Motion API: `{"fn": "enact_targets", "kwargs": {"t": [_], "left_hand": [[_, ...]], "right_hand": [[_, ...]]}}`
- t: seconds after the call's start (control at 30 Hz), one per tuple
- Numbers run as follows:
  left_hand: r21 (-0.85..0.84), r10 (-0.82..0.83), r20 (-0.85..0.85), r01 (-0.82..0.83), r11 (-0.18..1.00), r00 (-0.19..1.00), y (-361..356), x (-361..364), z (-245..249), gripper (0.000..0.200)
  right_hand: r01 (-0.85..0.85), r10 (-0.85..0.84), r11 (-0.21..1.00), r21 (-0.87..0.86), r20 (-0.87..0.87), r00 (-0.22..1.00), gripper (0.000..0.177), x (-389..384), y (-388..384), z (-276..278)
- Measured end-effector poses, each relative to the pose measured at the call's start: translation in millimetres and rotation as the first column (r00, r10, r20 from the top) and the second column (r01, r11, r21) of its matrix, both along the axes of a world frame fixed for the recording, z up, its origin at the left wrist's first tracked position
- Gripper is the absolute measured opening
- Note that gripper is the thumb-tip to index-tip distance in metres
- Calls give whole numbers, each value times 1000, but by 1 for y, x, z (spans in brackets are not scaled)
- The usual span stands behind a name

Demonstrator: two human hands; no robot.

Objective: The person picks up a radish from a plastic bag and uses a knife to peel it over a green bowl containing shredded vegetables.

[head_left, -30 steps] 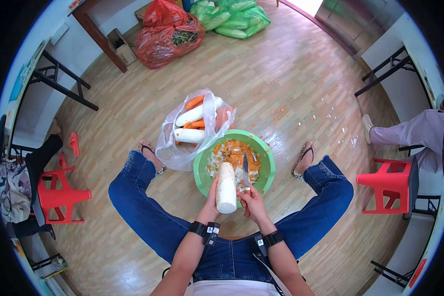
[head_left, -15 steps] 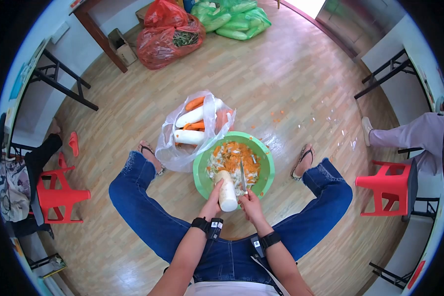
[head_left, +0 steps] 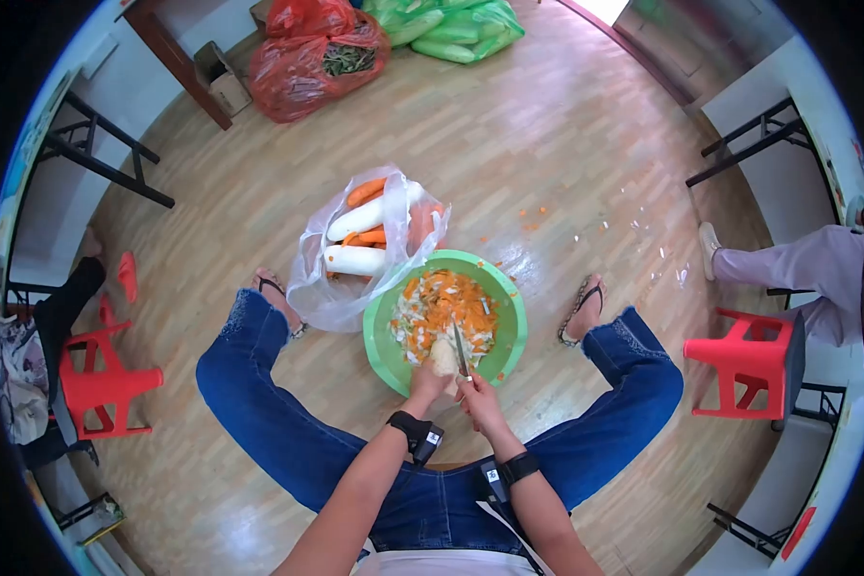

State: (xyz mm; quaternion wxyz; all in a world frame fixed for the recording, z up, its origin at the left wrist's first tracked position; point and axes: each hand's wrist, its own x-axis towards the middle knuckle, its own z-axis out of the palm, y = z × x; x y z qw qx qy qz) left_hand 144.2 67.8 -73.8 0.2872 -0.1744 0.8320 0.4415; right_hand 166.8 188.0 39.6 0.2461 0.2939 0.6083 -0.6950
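My left hand (head_left: 428,380) is wrapped round a white radish (head_left: 444,356), whose pale end points up over the near rim of a green basin (head_left: 516,338). To its right, my right hand (head_left: 479,396) grips a knife (head_left: 462,351) by the handle, its blade pointing up and slightly left beside the radish. Orange and white chopped pieces (head_left: 458,298) lie in the basin. A clear plastic bag (head_left: 309,281) stands open against the basin's left side, with carrots (head_left: 366,191) and white radishes (head_left: 355,259) inside.
Red bags (head_left: 293,82) and green bags (head_left: 466,38) sit on the floor at the top. Red stools (head_left: 110,386) (head_left: 737,359) stand at both sides, with other people's legs near them. Orange and white scraps are scattered on the floor right of the basin.
The radish has turned in my left hand, so less of its side shows. The knife blade has tilted a little more to the left. The whole view has shifted slightly.
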Motion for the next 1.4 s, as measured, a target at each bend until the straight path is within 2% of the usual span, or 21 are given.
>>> {"fn": "enact_targets", "kwargs": {"t": [0.03,0.07,0.1,0.13,0.2,0.23,0.3,0.33,0.4,0.5,0.77,0.87,1.07,1.13,1.33,1.4], "left_hand": [[-122,11,-70,-19,992,997,-1,-9,18,50],[-127,11,-68,-20,992,998,-5,-21,31,50],[249,219,-26,-205,947,975,-11,-36,44,45],[574,390,86,-365,733,917,-17,-51,61,41],[849,326,354,-447,280,876,-17,-80,149,35],[850,326,349,-443,284,879,-17,-85,185,35],[925,128,367,-346,-158,921,-16,-90,241,32],[926,128,363,-343,-156,923,-14,-88,261,32],[922,23,283,-265,-281,959,-11,-83,288,31],[936,-21,256,-253,-244,966,-7,-74,301,32],[947,-30,191,-192,-257,981,-8,-60,306,31],[955,-29,150,-153,-256,988,-12,-56,307,30],[963,-47,93,-102,-249,995,-16,-51,310,27],[965,-50,74,-84,-250,996,-16,-50,309,26],[973,-49,44,-53,-222,998,-14,-51,302,24],[983,-42,65,-71,-168,997,-13,-52,294,24]], "right_hand": [[51,-51,998,-30,21,998,17,-3,1,4],[105,-102,993,-61,46,994,17,-5,3,6],[136,-135,989,-51,24,991,18,-7,4,3],[134,-133,989,-60,26,991,18,-7,5,3],[172,-172,980,-97,1,985,17,-8,7,3],[153,-153,985,-75,14,988,18,-9,6,4],[136,-136,988,-69,9,991,20,-9,3,8],[115,-115,992,-60,10,993,22,-8,2,10],[109,-108,991,-73,13,994,22,-8,1,9],[117,-116,990,-73,20,993,22,-5,2,7],[116,-116,992,-57,8,993,19,-2,2,4],[74,-74,997,-36,-16,997,17,-2,2,6],[88,-95,994,-72,-101,990,18,-1,-1,4],[85,-86,996,-13,-73,994,18,-2,-1,14],[63,-64,998,-15,-73,995,18,-2,0,12],[70,-69,998,3,-66,995,17,-3,0,9]]}}
